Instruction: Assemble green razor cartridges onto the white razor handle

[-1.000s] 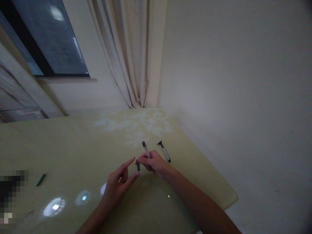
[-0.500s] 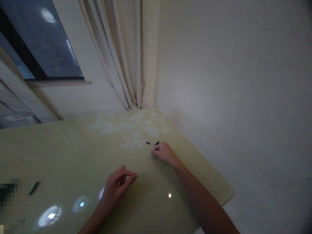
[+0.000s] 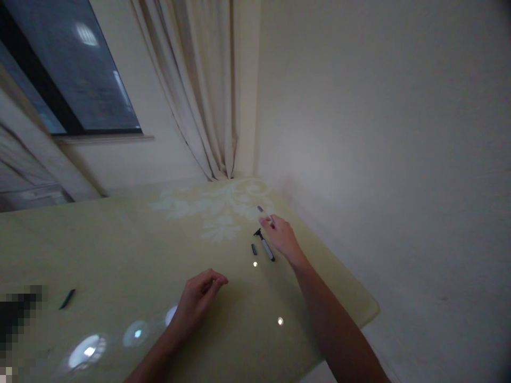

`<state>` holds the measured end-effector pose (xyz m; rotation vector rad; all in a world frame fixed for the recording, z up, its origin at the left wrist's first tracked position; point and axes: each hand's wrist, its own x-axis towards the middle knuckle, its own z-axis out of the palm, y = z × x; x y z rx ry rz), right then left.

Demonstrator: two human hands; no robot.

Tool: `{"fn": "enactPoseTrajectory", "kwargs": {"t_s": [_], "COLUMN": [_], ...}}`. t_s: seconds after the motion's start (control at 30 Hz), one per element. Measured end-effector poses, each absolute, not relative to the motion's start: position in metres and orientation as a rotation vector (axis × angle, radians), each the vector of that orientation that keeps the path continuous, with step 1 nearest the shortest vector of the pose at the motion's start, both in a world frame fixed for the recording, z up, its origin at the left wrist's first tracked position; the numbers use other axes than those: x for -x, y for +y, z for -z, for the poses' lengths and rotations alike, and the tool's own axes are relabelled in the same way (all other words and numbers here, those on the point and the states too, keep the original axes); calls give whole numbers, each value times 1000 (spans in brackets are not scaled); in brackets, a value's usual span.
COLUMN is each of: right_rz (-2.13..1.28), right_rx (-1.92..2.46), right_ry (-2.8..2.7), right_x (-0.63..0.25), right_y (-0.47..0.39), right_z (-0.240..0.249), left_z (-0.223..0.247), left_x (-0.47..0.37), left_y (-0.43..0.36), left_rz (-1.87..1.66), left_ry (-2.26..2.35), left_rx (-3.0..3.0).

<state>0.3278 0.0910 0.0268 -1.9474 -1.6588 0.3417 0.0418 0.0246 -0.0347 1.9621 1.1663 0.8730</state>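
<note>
My right hand [image 3: 280, 234] is over the right part of the table, fingers closed on a thin, pale stick with a short dark end [image 3: 260, 208] that points away to the upper left. Just below this hand lies a razor [image 3: 265, 248] with a black head and a grey handle. Left of its handle rests a small dark-green piece [image 3: 254, 249], perhaps a blade cartridge. My left hand [image 3: 202, 290] hovers nearer to me, thumb and fingertips pressed together, and nothing shows in it.
A slim dark-green object [image 3: 67, 299] lies on the glossy, pale table [image 3: 131, 255] at the left. A blurred-out dark thing [image 3: 18, 319] occupies the left edge. A wall [image 3: 383, 159] borders the table's right side; curtains [image 3: 199, 90] hang behind it.
My right hand has moved away from me and slightly right with the stick, uncovering the razor and the small piece. The left hand's fingers have drawn closer together.
</note>
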Motion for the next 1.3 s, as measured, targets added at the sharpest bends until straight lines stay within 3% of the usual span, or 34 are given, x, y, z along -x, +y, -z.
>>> {"fn": "enactPoseTrajectory", "kwargs": {"t_s": [0.13,0.67,1.3], "right_rz": [-242,-366,-316], "right_rx": [1896,2055,2087], "right_ry": [-1664,-1710,-1697], "right_x": [-356,-372,-359], "right_y": [92,89,90], "right_z": [-36,11,19], "left_z": [33,20,24], "left_x": [-49,-130,-137], "left_y": [24,96,110], "left_rz": [-773,-407,-491], "left_ry": [1154,1510,1490], "left_rx": [-2031,-2185,-2090]}}
